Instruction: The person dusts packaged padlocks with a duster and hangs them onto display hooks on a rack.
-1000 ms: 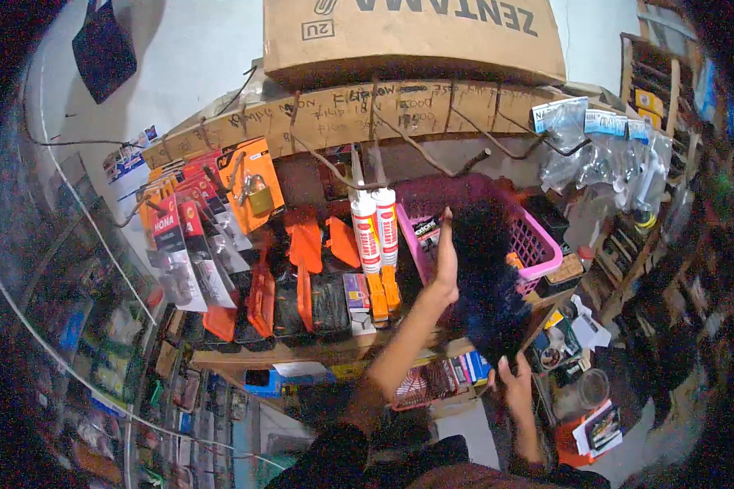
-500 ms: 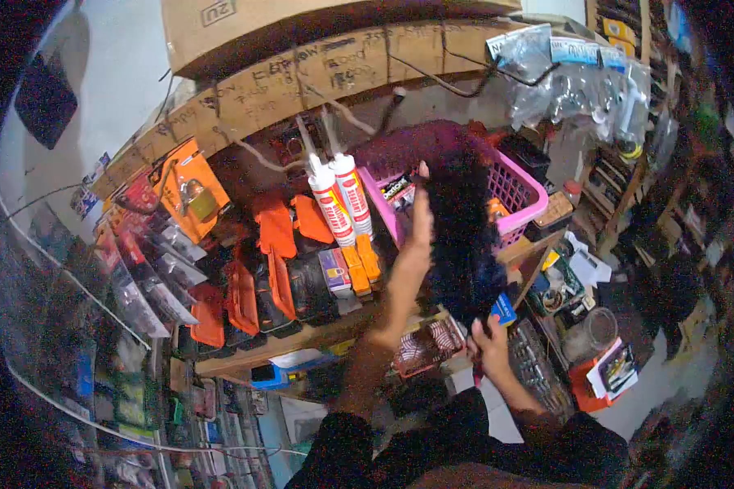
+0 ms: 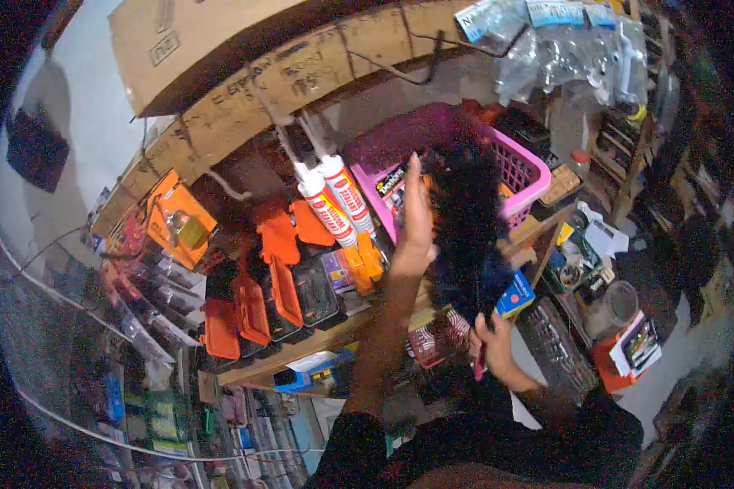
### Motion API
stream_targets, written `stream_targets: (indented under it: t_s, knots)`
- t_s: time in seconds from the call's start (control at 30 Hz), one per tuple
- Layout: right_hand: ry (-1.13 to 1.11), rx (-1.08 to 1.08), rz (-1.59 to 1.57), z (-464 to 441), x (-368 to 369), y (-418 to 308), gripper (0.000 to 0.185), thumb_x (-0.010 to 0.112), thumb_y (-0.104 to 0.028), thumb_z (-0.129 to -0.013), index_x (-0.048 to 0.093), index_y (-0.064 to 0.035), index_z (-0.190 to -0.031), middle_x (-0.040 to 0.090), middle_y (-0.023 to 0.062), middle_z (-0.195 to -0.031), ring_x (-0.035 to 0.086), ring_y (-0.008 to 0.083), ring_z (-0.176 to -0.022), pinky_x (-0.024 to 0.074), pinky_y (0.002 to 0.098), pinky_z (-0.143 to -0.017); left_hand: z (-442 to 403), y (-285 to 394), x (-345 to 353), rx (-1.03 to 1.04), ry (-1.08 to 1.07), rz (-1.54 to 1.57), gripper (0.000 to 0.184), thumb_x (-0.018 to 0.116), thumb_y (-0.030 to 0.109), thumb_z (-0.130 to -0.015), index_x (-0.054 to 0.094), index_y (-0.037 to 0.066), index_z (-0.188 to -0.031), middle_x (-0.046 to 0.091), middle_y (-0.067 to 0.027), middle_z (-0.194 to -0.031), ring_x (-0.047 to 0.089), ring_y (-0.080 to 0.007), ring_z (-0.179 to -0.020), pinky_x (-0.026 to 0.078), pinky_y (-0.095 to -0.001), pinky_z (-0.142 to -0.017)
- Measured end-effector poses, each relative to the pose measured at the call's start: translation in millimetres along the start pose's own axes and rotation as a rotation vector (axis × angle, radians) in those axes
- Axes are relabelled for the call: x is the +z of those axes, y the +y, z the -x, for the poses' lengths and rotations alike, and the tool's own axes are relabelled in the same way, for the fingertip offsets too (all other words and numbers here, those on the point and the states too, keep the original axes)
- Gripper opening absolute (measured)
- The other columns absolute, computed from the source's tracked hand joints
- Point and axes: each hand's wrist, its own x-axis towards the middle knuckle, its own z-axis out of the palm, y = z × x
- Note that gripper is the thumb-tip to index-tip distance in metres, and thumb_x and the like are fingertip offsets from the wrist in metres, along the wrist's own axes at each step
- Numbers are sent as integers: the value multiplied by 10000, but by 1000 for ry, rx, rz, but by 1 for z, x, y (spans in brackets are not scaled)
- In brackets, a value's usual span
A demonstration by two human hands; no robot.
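Observation:
A black, fluffy duster [image 3: 467,220] stands upright in front of me, its outline soft and blurred. Closed round its lower end is my right hand [image 3: 495,352], where a thin pinkish handle [image 3: 479,363] pokes out below the fingers. My left hand [image 3: 417,213] is raised along the duster's left side with fingers stretched out; whether the palm touches the bristles I cannot tell. Directly behind the duster sits a pink plastic basket [image 3: 523,181] with small packaged goods, partly hidden by it. A blue box [image 3: 516,295] lies just above my right hand.
Two silicone sealant tubes [image 3: 331,200] stand left of my left hand, near orange bins [image 3: 253,310] on a wooden shelf. Metal hooks jut from the cardboard-faced ledge [image 3: 302,75] above. Plastic packets [image 3: 559,61] hang upper right. A red tray [image 3: 616,371] sits lower right.
The view has tilted and shifted, so the shelf appears turned. My hands keep their places around the duster; more of the blue box and the pinkish handle now shows.

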Motion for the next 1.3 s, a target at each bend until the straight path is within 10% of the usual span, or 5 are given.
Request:
stream_targets:
  t_s: [0.4, 0.63, 0.8, 0.87, 1.3]
  knots:
    - [15, 5, -50, 25, 0, 47, 309, 497, -281, -975, 410, -95, -743, 428, 9, -549, 413, 110, -451, 346, 267, -433, -14, -10, -16, -48, -190, 140, 675, 291, 578, -942, 554, 0, -1173, 658, -119, -1014, 641, -218, -907, 514, -351, -847]
    - [20, -132, 93, 9, 1, -18, 242, 517, -271, -966, 492, -79, -820, 474, -23, -589, 418, 72, -481, 324, 238, -439, -3, -11, -2, 192, 160, -84, 568, 424, 510, -930, 525, 38, -1231, 588, -131, -1185, 579, -255, -1070, 425, -391, -976]
    - [-54, -125, 126, 31, 8, -11, 207, 526, -250, -962, 530, -79, -845, 483, -35, -626, 440, 65, -550, 352, 236, -487, -29, -12, -43, -20, -448, 264, 517, 450, 460, -932, 540, 40, -1220, 608, -115, -1130, 585, -248, -1003, 452, -385, -926]
    - [85, -124, 135, 26, -4, -13, 185, 527, -235, -961, 542, -79, -863, 482, -38, -626, 434, 64, -548, 353, 237, -487, -13, -11, -10, 245, 178, 53, 574, 451, 528, -905, 563, 39, -1184, 646, -100, -982, 620, -232, -815, 513, -332, -808]
    - [3, -276, 251, 44, -3, -31, 257, 511, -267, -966, 491, -85, -786, 437, -31, -566, 392, 56, -478, 314, 219, -453, -10, -14, -16, -25, -47, 274, 654, 429, 604, -876, 554, 35, -1173, 620, -91, -1021, 599, -207, -907, 506, -308, -764]
